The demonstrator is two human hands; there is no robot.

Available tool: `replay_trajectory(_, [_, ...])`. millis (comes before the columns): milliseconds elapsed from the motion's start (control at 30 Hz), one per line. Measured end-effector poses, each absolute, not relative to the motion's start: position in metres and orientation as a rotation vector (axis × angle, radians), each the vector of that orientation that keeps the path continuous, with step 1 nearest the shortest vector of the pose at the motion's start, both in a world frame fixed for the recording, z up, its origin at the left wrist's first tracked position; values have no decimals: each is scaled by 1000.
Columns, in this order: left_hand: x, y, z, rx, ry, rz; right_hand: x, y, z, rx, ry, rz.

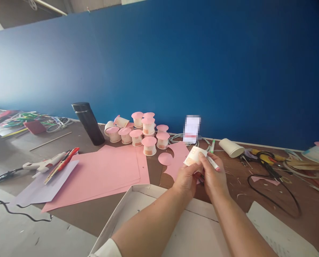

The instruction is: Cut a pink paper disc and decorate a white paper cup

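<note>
A small white paper cup (pixel 193 155) with orange-pink markings on its side is held tilted over the table. My left hand (pixel 186 177) is closed round its lower side. My right hand (pixel 215 175) is closed on a white marker pen (pixel 213 163) with a pinkish-red end, while its thumb presses on the cup. Just left of the hands lie a pink paper circle (pixel 165 159) and a pink sheet with round cut-outs (pixel 177 149). Behind them stand several marked cups topped with pink discs (pixel 149 142), some stacked.
Large pink sheets (pixel 108 169), a glue gun (pixel 45 162) and a red cutter (pixel 68 157) lie left. A black bottle (pixel 88 123) stands near the blue partition (pixel 175 64). Below my arms is a shallow white box (pixel 122 214). Cables (pixel 290 200) and a blank cup (pixel 231 148) lie right.
</note>
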State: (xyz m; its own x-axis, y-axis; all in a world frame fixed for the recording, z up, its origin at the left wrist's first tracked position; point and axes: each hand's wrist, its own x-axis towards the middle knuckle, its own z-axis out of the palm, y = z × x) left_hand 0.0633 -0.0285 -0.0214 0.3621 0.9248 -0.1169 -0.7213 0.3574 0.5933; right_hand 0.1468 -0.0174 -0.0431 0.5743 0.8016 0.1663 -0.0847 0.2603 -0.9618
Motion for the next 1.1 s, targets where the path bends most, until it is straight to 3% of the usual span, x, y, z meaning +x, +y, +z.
replay_trajectory(267, [60, -23, -21, 334, 470, 1145, 148, -15, -51, -1259, -932, 483])
replay_trajectory(500, [55, -17, -17, 178, 494, 1184, 151, -29, -22, -1319, -939, 271])
replay_trajectory(733, [55, -15, -19, 159, 502, 1175, 144, -46, -4, -1294, -1229, -184])
replay_trajectory(1100, [55, -17, -17, 255, 482, 1188, 142, -43, -10, -1371, -1226, -133])
